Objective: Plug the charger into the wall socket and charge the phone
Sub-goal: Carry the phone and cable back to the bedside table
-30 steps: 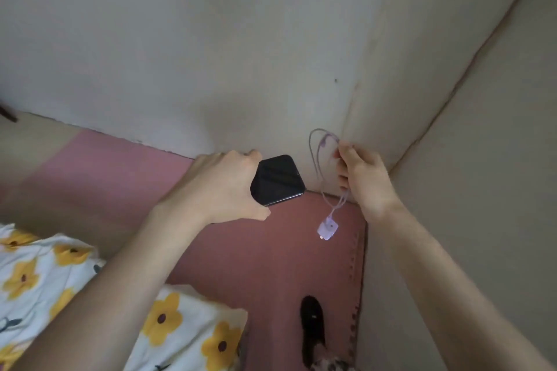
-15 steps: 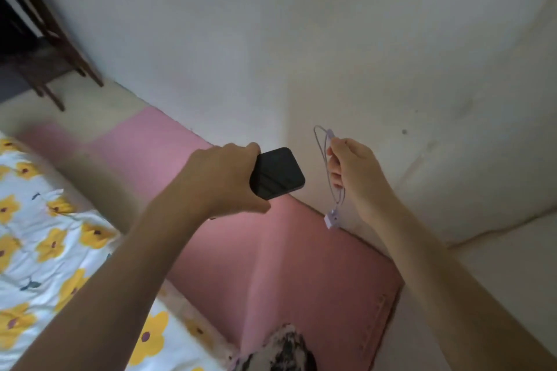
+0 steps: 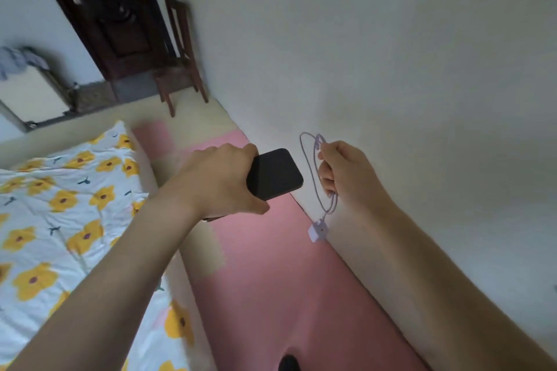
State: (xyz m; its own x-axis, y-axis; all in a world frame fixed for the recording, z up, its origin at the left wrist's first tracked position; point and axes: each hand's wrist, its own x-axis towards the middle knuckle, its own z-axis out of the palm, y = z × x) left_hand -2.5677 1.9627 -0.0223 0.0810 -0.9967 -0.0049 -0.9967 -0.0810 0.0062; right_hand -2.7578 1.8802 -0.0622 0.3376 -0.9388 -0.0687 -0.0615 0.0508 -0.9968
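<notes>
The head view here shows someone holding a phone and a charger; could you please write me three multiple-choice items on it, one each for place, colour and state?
1. Where does the charger plug hang?
A. below the right hand
B. on the bed
C. in a wall socket

2. What colour is the cable?
A. black
B. pale purple
C. red

3. How is the phone held?
A. lying on the floor
B. gripped in the left hand, no cable attached
C. plugged in

Answers: 1 A, the plug dangles on the cable under the fist; 2 B, the loop looks lilac; 3 B, the fingers wrap one end and no cable reaches it.
</notes>
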